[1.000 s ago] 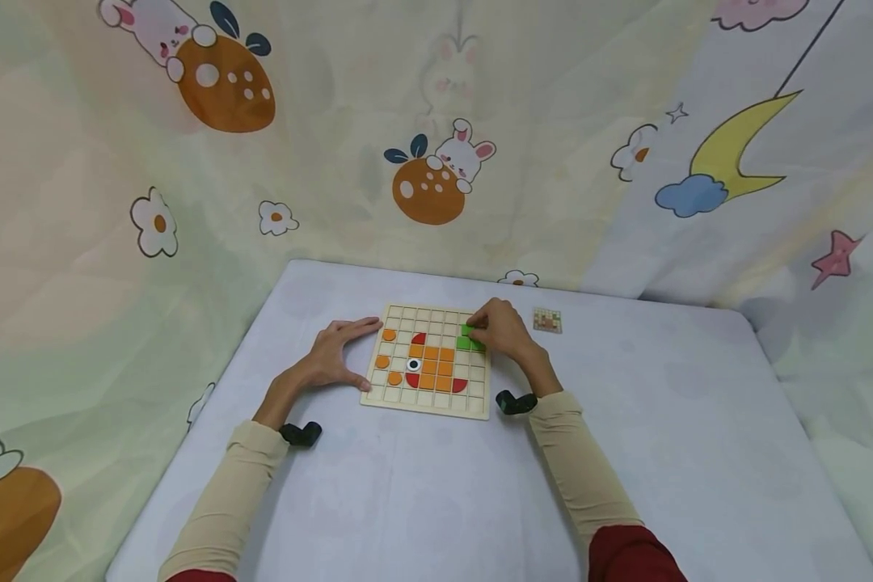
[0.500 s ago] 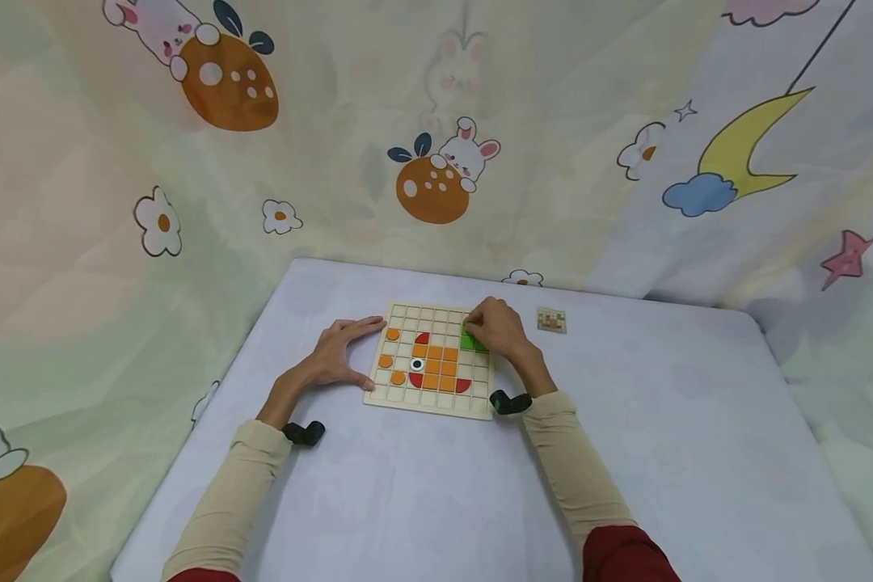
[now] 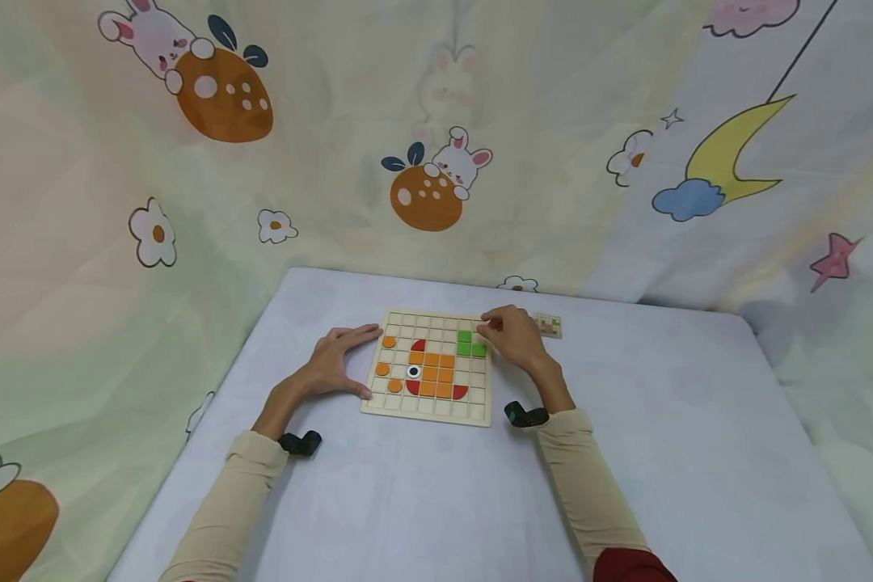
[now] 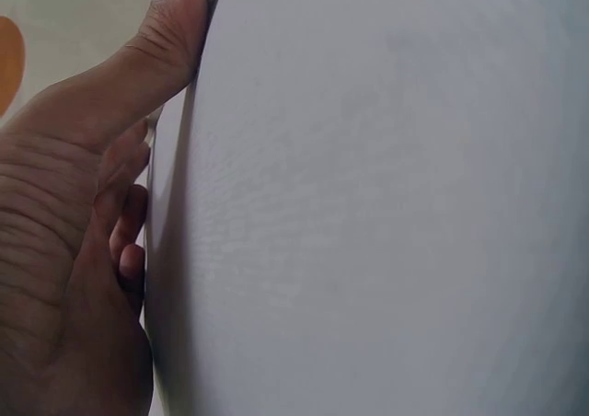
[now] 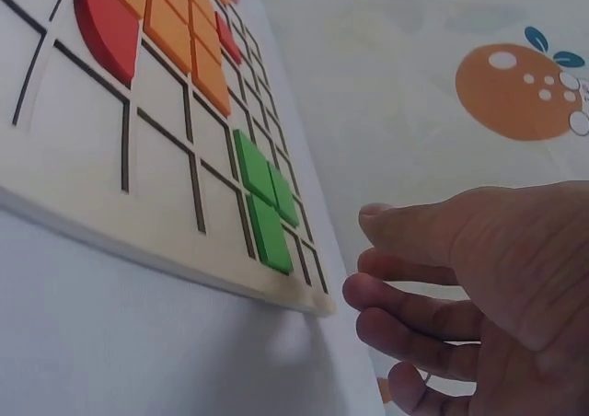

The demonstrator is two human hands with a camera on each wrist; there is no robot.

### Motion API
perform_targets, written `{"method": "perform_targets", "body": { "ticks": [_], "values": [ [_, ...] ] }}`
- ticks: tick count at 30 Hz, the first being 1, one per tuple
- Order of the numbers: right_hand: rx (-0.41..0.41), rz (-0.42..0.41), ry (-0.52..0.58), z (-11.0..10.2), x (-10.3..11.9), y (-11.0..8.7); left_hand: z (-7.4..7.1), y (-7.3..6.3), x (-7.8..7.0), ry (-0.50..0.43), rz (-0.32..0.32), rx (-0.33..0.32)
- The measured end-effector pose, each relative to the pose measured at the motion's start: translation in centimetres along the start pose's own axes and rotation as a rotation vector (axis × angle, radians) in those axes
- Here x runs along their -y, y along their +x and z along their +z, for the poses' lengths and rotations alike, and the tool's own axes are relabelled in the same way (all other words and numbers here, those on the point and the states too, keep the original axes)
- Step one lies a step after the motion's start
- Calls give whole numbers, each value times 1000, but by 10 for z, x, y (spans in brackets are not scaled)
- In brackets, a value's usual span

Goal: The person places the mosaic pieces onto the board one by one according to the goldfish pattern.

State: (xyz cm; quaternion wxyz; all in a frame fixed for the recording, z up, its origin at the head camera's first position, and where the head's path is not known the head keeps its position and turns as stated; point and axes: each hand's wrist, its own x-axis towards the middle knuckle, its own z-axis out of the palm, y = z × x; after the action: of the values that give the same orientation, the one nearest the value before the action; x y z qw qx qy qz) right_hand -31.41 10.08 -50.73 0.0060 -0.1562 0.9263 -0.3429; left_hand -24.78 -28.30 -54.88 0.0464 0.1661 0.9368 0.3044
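Note:
A pale wooden grid board [image 3: 473,409] lies flat on the table. My left hand [image 3: 327,361] spans its left edge, fingers near the upper corner and thumb at the lower one. Just off the upper right edge is my right hand [image 3: 515,335]; in the right wrist view its fingers [image 5: 405,301] are loosely bent with nothing between them. Three green square tiles [image 3: 464,349] sit in an L near that corner. Several orange square tiles [image 3: 445,375] fill the middle, with red quarter-round tiles [image 3: 461,392] around them and a white-and-black eye tile [image 3: 413,372]. Orange discs [image 3: 382,369] sit at the left.
A small picture card [image 3: 550,326] lies behind my right hand, partly covered by it. White cloth covers the table [image 3: 422,501]. A printed curtain [image 3: 335,121] hangs along the table's back edge.
My right hand has drawn back from the green tiles to the right, uncovering all three. The left hand stays at the board's left edge.

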Motion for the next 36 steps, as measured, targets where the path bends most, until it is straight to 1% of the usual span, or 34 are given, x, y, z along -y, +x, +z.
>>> {"method": "perform_targets", "body": {
  "ticks": [6,11,13,15,17,19,20,22,23,24,26,27,28,29,31,34,36],
  "values": [
    [-29,43,-2,-8,-7,-5,-4,4,0,1,13,2],
    [-44,40,9,-12,-10,-7,-7,5,1,24,12,2],
    [-39,32,9,-13,-12,-9,-10,5,1,47,4,11],
    [-33,27,2,-15,-15,-12,-13,3,-2,49,-11,21],
    [-30,27,-2,-19,-19,-15,-19,2,-6,11,-33,28],
    [-40,25,-3,-25,-23,-20,-25,3,-11,-46,-51,6],
    [-52,23,0,-28,-26,-23,-28,4,-14,-86,-50,-18],
    [-86,18,27,-37,-31,-27,-35,10,-18,-123,-25,-96],
    [-108,10,34,-41,-34,-30,-38,13,-20,-113,-7,-151],
    [-129,3,31,-45,-38,-32,-42,17,-21,-87,11,-207],
    [-172,-16,5,-53,-45,-36,-48,24,-24,2,40,-305],
    [-188,-25,-21,-56,-48,-38,-50,26,-25,64,37,-337],
    [-201,-33,-63,-59,-51,-40,-52,28,-25,129,24,-352],
    [-205,-33,-107,-61,-54,-42,-54,30,-25,199,3,-346],
    [-198,-30,-189,-66,-60,-47,-55,33,-25,310,-39,-294],
    [-150,-12,-286,-71,-67,-53,-55,35,-25,402,-92,-200],
    [-115,-7,-325,-73,-71,-56,-55,36,-25,421,-113,-164]
  ]
}}
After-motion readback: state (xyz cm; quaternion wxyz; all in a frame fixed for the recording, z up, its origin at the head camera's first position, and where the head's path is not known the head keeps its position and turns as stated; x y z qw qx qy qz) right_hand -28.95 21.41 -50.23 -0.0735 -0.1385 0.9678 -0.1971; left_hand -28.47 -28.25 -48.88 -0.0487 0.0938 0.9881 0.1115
